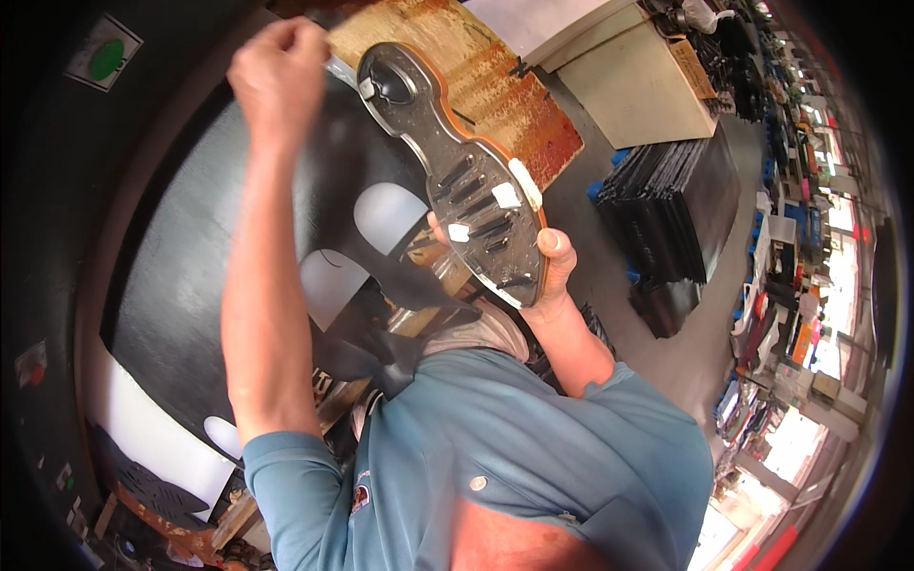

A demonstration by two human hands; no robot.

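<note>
In my right hand (557,257) is a sole-shaped cutting die (486,205), thumb on its edge and other fingers mostly behind it. It has a metal rim with an orange-brown side, a dark slotted inside and several white patches. My left hand (279,76) is raised at the upper left, its fingers curled closed; whatever may be in them is hidden. Below that hand and forearm spreads a large black sheet (181,257). White rounded areas show along the sheet's right side, two of them close to the die.
Behind the die lies a worn brown board (533,114). A pale cabinet (638,81) stands beyond it at the upper right. On the floor to the right is a stack of black sheets (666,205). Crowded shelves (790,247) line the far right. A dark sole-shaped piece (157,485) lies lower left.
</note>
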